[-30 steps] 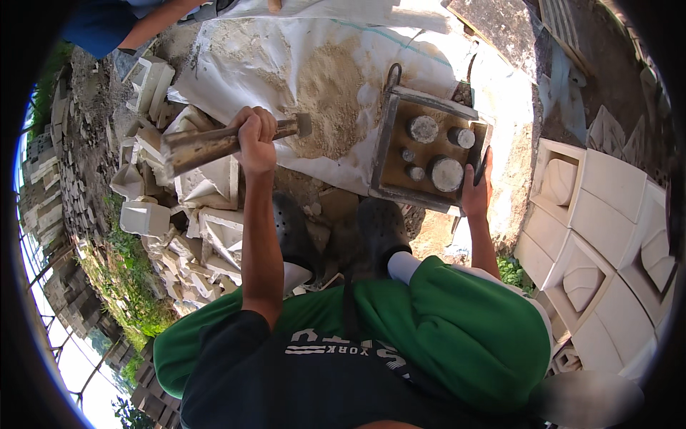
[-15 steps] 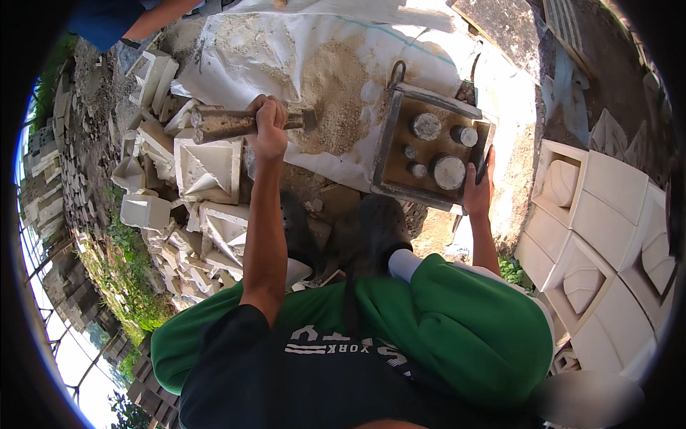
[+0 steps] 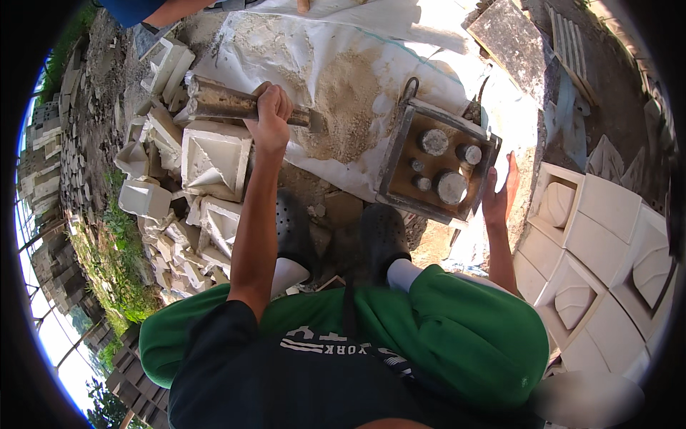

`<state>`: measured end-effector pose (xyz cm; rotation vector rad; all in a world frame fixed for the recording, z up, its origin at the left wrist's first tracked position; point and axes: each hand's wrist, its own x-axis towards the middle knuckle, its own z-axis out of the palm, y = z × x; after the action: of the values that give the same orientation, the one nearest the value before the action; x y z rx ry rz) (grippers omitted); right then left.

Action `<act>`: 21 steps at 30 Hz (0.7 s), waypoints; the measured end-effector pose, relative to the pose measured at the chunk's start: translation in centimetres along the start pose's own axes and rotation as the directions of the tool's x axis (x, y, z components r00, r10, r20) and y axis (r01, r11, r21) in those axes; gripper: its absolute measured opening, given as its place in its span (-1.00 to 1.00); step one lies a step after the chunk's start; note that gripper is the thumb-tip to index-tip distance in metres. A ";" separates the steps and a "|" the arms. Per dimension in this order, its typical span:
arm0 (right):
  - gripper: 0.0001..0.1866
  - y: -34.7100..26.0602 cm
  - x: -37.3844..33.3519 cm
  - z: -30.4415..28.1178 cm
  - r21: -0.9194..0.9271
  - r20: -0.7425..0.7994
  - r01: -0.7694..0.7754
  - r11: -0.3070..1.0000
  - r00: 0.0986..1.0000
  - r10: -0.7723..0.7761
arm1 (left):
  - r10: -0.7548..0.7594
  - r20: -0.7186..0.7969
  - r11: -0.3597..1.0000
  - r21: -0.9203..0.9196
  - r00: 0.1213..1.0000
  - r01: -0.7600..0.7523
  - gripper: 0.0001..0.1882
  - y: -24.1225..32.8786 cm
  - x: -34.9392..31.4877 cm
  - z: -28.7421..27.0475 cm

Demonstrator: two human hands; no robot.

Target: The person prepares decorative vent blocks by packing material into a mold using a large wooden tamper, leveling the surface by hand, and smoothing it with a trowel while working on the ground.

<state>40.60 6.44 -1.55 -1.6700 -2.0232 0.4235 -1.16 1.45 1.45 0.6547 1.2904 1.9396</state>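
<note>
My left hand (image 3: 271, 118) is wrapped round a long, crusted metal bar-like tool (image 3: 221, 102). The tool's thicker end points left and its narrower, flat end lies to the right, above loose sandy powder (image 3: 346, 86). A square metal mould (image 3: 389, 168) with a dark frame stands in front of me on the right. Several round pale plugs (image 3: 451, 187) of different sizes rise from its brown inner plate. Beside the mould's right side, my right hand (image 3: 498, 196) is open with its fingers stretched out; whether the thumb touches the frame I cannot tell.
White sheeting (image 3: 400, 57) covers the ground ahead. Broken pale cast blocks (image 3: 214, 161) are heaped at the left. Stacked cream-coloured castings (image 3: 600, 222) stand at the right. Another person's arm (image 3: 179, 10) shows at the far left. My dark clogs (image 3: 382, 236) are near the mould.
My right hand has come off the mould's right edge, moving slightly right and opening. My left hand still grips the tool, whose thick end has tilted upward. The view has shifted slightly.
</note>
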 end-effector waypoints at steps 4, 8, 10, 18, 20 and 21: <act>-0.60 -4.0 7.6 -4.7 -0.063 0.056 0.344 0.937 0.938 -0.341 | 0.141 0.126 0.990 -0.028 0.982 -0.139 -0.66 -1.3 -1.5 -1.4; -0.67 -11.0 11.8 -8.1 -0.008 0.271 0.617 0.787 0.759 -0.593 | -0.086 0.111 0.990 0.119 0.990 0.073 -0.66 -3.5 -0.2 -1.1; -0.63 -16.0 11.8 -7.8 -0.011 0.371 0.754 0.657 0.614 -0.697 | -0.099 0.177 0.903 0.429 0.979 0.014 -0.65 -2.9 1.7 -1.6; 0.00 -31.2 7.1 7.0 0.364 0.306 0.454 0.813 0.767 -0.564 | -0.458 0.633 0.497 0.764 0.624 -0.411 -0.50 3.8 5.5 -2.2; -0.17 -33.1 6.2 9.1 0.600 0.348 0.021 0.799 0.893 -0.285 | -0.610 0.597 0.236 0.765 0.521 -0.600 -0.48 6.3 4.4 -0.9; -0.42 -31.5 7.5 12.0 0.635 0.220 0.058 0.770 0.942 -0.252 | -0.665 0.551 0.037 0.699 0.504 -0.714 -0.49 8.7 3.0 1.0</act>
<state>6.98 8.03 6.10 -1.0569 -1.8919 1.1970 -4.70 2.19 9.98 2.0849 1.6386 -0.1994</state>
